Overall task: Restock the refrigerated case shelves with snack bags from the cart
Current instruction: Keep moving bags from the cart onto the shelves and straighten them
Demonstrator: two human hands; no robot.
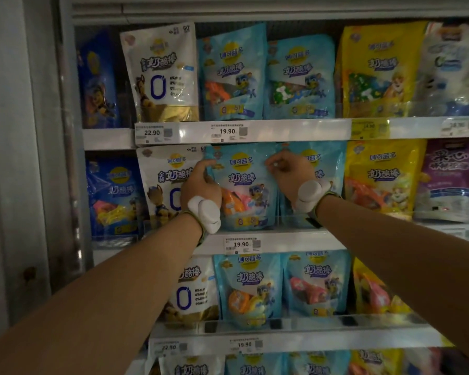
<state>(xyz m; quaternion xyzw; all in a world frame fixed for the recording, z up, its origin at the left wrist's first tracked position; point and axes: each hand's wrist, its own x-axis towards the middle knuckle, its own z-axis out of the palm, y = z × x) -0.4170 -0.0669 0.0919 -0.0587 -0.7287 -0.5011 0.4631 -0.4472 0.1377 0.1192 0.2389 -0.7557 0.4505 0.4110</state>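
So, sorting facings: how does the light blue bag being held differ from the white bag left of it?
The light blue bag has both hands, left and right, pinching its top corners; the white bag is untouched. The white one shows a large "0"; the blue shows colourful sticks. Both stand on the middle shelf.

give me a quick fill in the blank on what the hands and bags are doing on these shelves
1. Both hands hold the top corners of a light ____ bag on the second shelf from the top.
2. The price tag under that bag reads ____.
3. Left of the left hand stands a ____ bag with a big 0.
4. Right of the right hand, past another blue bag, stands a ____ bag.

Answers: blue; 19.90; white; yellow
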